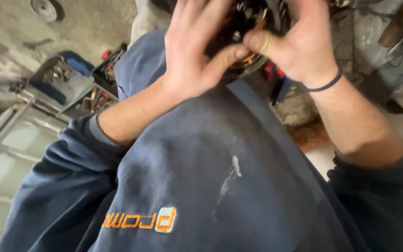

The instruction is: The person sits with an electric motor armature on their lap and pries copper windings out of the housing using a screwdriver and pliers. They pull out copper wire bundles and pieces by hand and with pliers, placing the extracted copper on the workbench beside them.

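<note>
At top centre of the view, both hands wrap a dark mechanical part (250, 21) w/ metal bits and coppery pieces showing between the fingers. Left hand (194, 51) cups its left side, fingers spread up over it, thumb (227, 55) stretched across underneath. Right hand (304, 44) grips the right side, fingers curled over the top, thumb (260, 42) pressed in at the lower front; the two thumb tips sit just beside each other, approx touching. So both hands are clasped on the part, neither slack. Part itself is mostly hidden by the hands and cut off by the top edge, so exact shape can't be told.

A thin dark band (325, 85) circles the right wrist. Both sleeves of the navy sweatshirt (201, 186) are pushed up the forearms; the sweatshirt fills the lower view, w/ a whitish smear mid-chest and an orange-and-white embroidered mark lower down.

Just below the part, something red (269, 72) peeks out. Left of the arms, well apart, an open toolbox (78, 86) w/ blue trays holding sockets and small tools sits on a grey concrete floor (85, 23). Far right: blurred grey metal gear (397, 70), can't tell what.
</note>
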